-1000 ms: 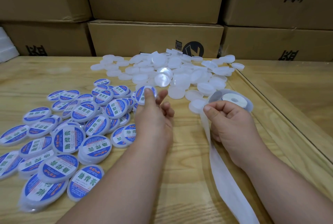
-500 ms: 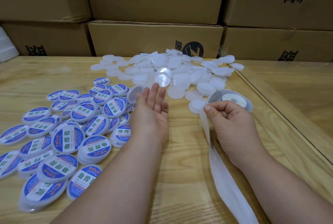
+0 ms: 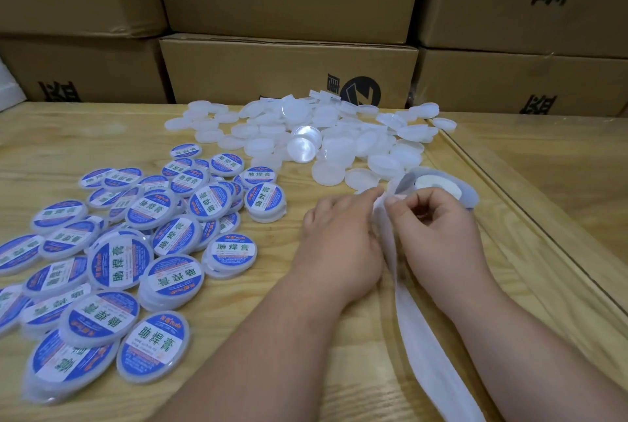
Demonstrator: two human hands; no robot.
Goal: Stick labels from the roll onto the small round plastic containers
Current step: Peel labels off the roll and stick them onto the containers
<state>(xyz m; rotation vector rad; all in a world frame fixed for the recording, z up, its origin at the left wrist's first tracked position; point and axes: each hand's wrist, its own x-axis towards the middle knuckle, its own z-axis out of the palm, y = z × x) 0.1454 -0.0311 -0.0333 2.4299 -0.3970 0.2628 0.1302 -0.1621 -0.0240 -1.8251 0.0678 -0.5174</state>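
While right hand [image 3: 438, 234] apparently pinches it, backing strip [image 3: 421, 347] trails toward the viewer.

Two bare forearms reach in from the bottom edge, with no sleeve, watch, bracelet or glove on either. The left hand [image 3: 339, 238] is broad with a rounded back and short, thick fingers; no ring shows on it. The right hand [image 3: 438, 228] is much the same build, its knuckles showing as soft bumps, its thumbnail cut short and unpainted. Both wrists are thick and unmarked
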